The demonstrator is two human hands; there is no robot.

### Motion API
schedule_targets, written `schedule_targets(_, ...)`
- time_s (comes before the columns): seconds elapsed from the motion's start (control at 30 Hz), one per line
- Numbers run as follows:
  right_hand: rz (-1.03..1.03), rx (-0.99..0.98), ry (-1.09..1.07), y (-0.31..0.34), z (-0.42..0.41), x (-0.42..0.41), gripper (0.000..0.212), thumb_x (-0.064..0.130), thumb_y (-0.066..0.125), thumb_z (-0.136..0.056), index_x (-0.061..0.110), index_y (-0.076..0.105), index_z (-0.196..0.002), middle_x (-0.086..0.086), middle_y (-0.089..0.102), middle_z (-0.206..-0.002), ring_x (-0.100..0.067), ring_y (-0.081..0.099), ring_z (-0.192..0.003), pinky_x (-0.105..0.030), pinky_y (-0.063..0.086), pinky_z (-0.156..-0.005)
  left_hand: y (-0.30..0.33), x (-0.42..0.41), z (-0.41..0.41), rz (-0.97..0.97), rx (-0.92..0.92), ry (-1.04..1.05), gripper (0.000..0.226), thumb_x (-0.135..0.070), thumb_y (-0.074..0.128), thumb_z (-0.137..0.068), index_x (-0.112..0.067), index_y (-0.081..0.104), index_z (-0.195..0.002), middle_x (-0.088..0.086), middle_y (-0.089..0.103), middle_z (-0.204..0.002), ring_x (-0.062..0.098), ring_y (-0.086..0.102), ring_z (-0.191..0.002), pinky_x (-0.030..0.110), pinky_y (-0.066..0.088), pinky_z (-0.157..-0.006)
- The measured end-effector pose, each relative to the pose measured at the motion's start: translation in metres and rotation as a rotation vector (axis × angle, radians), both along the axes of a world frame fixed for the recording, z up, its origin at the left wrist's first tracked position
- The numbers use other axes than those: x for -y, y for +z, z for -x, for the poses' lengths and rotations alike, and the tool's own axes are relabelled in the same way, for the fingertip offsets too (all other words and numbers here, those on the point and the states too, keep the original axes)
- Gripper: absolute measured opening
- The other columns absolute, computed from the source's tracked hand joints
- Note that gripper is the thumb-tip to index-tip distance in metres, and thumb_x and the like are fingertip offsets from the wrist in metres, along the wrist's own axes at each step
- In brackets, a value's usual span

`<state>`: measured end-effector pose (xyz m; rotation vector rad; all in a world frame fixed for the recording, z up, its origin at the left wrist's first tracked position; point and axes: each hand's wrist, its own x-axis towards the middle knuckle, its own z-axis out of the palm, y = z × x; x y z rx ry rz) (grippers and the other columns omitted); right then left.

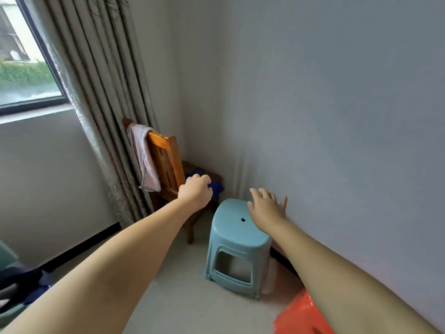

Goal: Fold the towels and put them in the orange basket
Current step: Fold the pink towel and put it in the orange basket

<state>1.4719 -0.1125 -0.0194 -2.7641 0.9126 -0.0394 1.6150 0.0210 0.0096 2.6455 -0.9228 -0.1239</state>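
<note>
While you are reaching into the corner, both arms are stretching ahead of you, toward 12 o'clock.

Left hand [195, 189]: your fingers are curling down over the blue towel [216, 185] on the chair seat, so this grip looks to be closing on cloth; the fingertips are hidden, so how firmly is unclear.
Right hand [267, 208]: your fingers are spreading flat and holding nothing, hovering over the far edge of the blue stool [237, 239], probably readying to help.
Pink towel [144, 157]: it is hanging over the back of the wooden chair [168, 162], at 10 o'clock from your left hand, draped as if drying.
Orange basket [301, 317]: it is waiting on the floor at 5 o'clock, beside your right forearm, within easy reach for dropping folded towels.
Stage: you are judged to be only starting; nothing looks folded yet.
</note>
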Motion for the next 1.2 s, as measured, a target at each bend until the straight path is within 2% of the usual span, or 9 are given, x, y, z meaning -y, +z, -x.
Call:
schedule_targets(0.23, 0.011, -0.022, 0.127, -0.006, -0.125, -0.009, 0.046, 0.033, 0.028, -0.1, 0.025, 0.025, -0.145, -0.001, 0.029, -0.152, -0.024, 0.025, -0.14, -0.061, 0.003, -0.113, -0.029, -0.029, -0.097, -0.031, -0.053, 0.089, 0.036, -0.025, 0.043, -0.095, -0.02, 0.05, -0.13, 0.009, 0.05, -0.129, 0.03, 0.048, -0.12, 0.042, 0.042, -0.097)
schedule_targets(0.47, 0.04, -0.004, 0.245, 0.007, -0.267, 0.015, 0.048, 0.035, 0.027, -0.101, 0.025, 0.022, -0.147, -0.003, 0.028, -0.154, -0.025, 0.022, -0.143, -0.06, 0.006, -0.114, -0.012, -0.02, -0.225, 0.02, -0.06, 0.221, 0.035, -0.026, 0.043, -0.094, -0.021, 0.054, -0.127, 0.007, 0.052, -0.124, 0.028, 0.051, -0.116, 0.04, 0.045, -0.096)
schedule_targets(0.57, 0.066, 0.022, 0.284, 0.019, -0.333, 0.03, 0.048, 0.036, 0.027, -0.101, 0.023, 0.024, -0.147, -0.004, 0.03, -0.153, -0.025, 0.023, -0.143, -0.059, 0.007, -0.115, -0.004, -0.017, -0.286, 0.07, -0.072, 0.292, 0.034, -0.027, 0.043, -0.089, -0.02, 0.059, -0.119, 0.009, 0.055, -0.118, 0.03, 0.053, -0.114, 0.04, 0.046, -0.095)
schedule_targets(0.73, 0.025, 0.0, 0.332, 0.015, -0.432, 0.028, 0.047, 0.039, 0.026, -0.1, 0.021, 0.033, -0.143, -0.007, 0.04, -0.147, -0.027, 0.033, -0.138, -0.055, 0.015, -0.115, -0.024, -0.024, -0.371, 0.057, -0.145, 0.356, 0.035, -0.024, 0.044, -0.083, -0.021, 0.061, -0.113, 0.009, 0.058, -0.113, 0.031, 0.056, -0.11, 0.04, 0.048, -0.093)
schedule_targets(0.8, 0.019, 0.02, 0.365, 0.012, -0.465, 0.021, 0.045, 0.038, 0.027, -0.099, 0.02, 0.038, -0.139, -0.007, 0.044, -0.143, -0.027, 0.038, -0.133, -0.052, 0.021, -0.115, -0.033, -0.027, -0.406, 0.083, -0.157, 0.368, 0.035, -0.024, 0.044, -0.08, -0.021, 0.064, -0.108, 0.009, 0.061, -0.111, 0.03, 0.059, -0.107, 0.037, 0.05, -0.088)
schedule_targets(0.87, 0.007, 0.033, 0.393, 0.01, -0.496, 0.016, 0.042, 0.037, 0.028, -0.099, 0.018, 0.043, -0.134, -0.009, 0.048, -0.138, -0.028, 0.044, -0.127, -0.047, 0.031, -0.11, -0.039, -0.027, -0.443, 0.122, -0.173, 0.379, 0.035, -0.022, 0.047, -0.082, -0.017, 0.064, -0.113, 0.011, 0.064, -0.115, 0.03, 0.059, -0.108, 0.032, 0.049, -0.087)
schedule_targets(1.0, -0.094, 0.033, 0.329, 0.005, -0.573, 0.007, 0.04, 0.034, 0.028, -0.1, 0.013, 0.047, -0.128, -0.012, 0.051, -0.131, -0.031, 0.051, -0.118, -0.041, 0.042, -0.094, -0.047, -0.024, -0.53, 0.162, -0.21, 0.363, 0.031, -0.021, 0.05, -0.087, -0.013, 0.063, -0.113, 0.011, 0.066, -0.115, 0.028, 0.06, -0.107, 0.028, 0.044, -0.081)
schedule_targets(1.13, -0.152, -0.065, 0.2, -0.003, -0.648, -0.004, 0.046, 0.038, 0.026, -0.1, 0.009, 0.055, -0.12, -0.014, 0.058, -0.125, -0.032, 0.055, -0.113, -0.037, 0.044, -0.088, -0.051, -0.028, -0.625, 0.144, -0.262, 0.352, 0.026, -0.019, 0.047, -0.087, -0.005, 0.066, -0.098, 0.018, 0.069, -0.107, 0.033, 0.063, -0.1, 0.028, 0.044, -0.074)
schedule_targets(1.2, -0.208, -0.129, 0.111, -0.008, -0.674, -0.007, 0.052, 0.041, 0.025, -0.1, 0.007, 0.058, -0.119, -0.015, 0.06, -0.124, -0.032, 0.056, -0.114, -0.036, 0.044, -0.09, -0.049, -0.028, -0.658, 0.14, -0.312, 0.366, 0.035, -0.027, 0.045, -0.092, -0.003, 0.065, -0.107, 0.021, 0.067, -0.114, 0.034, 0.062, -0.105, 0.029, 0.045, -0.081)
